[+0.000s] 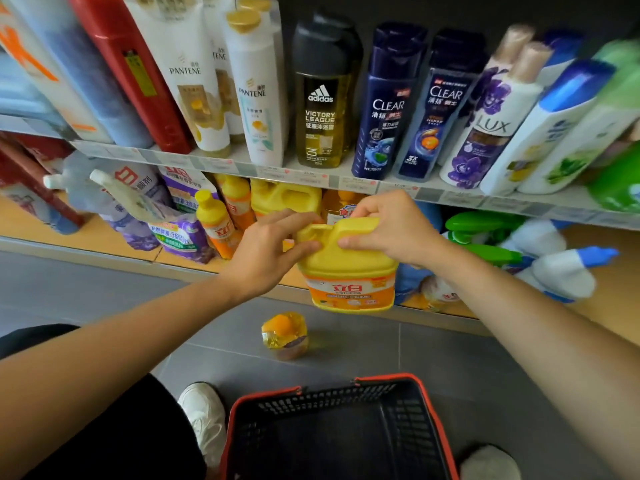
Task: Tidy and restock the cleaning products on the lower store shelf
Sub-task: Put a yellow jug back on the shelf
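A yellow detergent jug [348, 268] with an orange label hangs in the air in front of the lower shelf [104, 225]. My left hand [266, 252] grips its left shoulder near the handle. My right hand [391, 230] grips the top right of the jug, thumb along its front. Behind it on the lower shelf stand another yellow jug [285, 195], orange bottles [218, 223] and purple refill pouches [180, 233]. A small yellow-orange bottle [284, 336] lies on the grey floor below the jug.
A black shopping basket with a red rim [429, 403] sits on the floor between my feet. White and green spray bottles [554, 268] lie at the right of the lower shelf. The upper shelf [346, 181] carries shampoo and shower gel bottles.
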Demonstrator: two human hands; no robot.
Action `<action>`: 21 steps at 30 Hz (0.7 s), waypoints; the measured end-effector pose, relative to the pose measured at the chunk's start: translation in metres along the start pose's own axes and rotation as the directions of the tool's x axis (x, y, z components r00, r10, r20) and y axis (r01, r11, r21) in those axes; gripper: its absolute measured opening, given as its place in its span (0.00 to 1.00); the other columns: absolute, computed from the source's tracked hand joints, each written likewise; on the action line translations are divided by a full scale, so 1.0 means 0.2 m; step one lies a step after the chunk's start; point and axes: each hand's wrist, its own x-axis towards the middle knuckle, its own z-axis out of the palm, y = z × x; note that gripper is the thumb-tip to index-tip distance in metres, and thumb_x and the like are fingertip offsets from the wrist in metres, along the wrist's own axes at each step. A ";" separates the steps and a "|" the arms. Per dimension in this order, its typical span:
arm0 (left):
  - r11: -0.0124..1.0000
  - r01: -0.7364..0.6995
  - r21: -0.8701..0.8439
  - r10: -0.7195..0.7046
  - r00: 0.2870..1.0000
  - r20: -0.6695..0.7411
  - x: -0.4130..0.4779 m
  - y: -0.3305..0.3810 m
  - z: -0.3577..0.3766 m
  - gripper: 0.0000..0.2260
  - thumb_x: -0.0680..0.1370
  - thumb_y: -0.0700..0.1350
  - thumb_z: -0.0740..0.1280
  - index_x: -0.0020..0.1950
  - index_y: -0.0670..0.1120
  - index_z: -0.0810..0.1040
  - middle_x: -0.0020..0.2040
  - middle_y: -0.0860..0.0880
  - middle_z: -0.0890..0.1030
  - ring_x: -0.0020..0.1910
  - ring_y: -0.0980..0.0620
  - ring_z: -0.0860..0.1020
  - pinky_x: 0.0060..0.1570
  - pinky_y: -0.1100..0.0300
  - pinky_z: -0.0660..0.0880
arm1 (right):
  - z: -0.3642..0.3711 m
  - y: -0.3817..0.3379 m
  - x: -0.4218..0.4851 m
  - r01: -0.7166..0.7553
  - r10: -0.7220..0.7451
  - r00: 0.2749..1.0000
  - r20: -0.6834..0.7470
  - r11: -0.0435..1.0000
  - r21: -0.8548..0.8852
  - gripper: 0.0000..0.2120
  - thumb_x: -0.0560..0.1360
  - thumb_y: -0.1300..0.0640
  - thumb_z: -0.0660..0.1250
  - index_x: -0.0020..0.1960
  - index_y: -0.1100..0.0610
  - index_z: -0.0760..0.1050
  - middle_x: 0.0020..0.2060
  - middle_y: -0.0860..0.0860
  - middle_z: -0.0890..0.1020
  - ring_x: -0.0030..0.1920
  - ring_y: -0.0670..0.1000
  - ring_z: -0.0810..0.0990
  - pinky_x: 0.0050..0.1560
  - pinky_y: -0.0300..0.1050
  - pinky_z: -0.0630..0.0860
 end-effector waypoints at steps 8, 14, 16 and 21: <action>0.951 0.009 -0.310 0.031 0.992 0.124 -0.08 0.16 0.03 0.11 0.81 0.51 0.65 0.56 0.45 0.78 0.52 0.46 0.79 0.54 0.45 0.77 0.54 0.40 0.75 | -0.08 -0.07 -0.19 -0.048 0.036 0.994 0.101 0.992 0.117 0.12 0.62 0.54 0.83 0.40 0.56 0.83 0.34 0.46 0.81 0.35 0.39 0.78 0.36 0.37 0.74; 0.934 -0.003 -0.357 0.004 1.000 0.001 -0.12 0.31 -0.01 0.08 0.80 0.52 0.70 0.51 0.47 0.82 0.48 0.53 0.83 0.52 0.52 0.80 0.53 0.40 0.77 | -0.06 -0.18 -0.39 -0.036 0.044 0.997 -0.064 0.993 0.111 0.13 0.63 0.53 0.83 0.40 0.59 0.83 0.32 0.45 0.80 0.33 0.37 0.75 0.33 0.31 0.70; 0.911 0.006 -0.412 -0.012 1.000 -0.011 -0.14 0.34 -0.02 0.09 0.77 0.52 0.71 0.50 0.48 0.84 0.49 0.52 0.85 0.52 0.54 0.81 0.54 0.43 0.78 | -0.04 -0.19 -0.46 -0.059 0.076 0.991 -0.114 0.988 0.146 0.11 0.63 0.52 0.83 0.38 0.55 0.83 0.30 0.43 0.79 0.33 0.37 0.75 0.34 0.33 0.70; 0.804 0.056 -0.592 0.047 0.986 0.158 -0.18 0.36 -0.05 0.11 0.79 0.48 0.68 0.58 0.46 0.84 0.55 0.49 0.85 0.58 0.54 0.82 0.57 0.56 0.80 | -0.01 -0.21 -0.60 -0.101 0.163 0.977 -0.137 0.922 0.374 0.12 0.60 0.55 0.83 0.37 0.54 0.82 0.30 0.45 0.82 0.34 0.42 0.79 0.33 0.38 0.75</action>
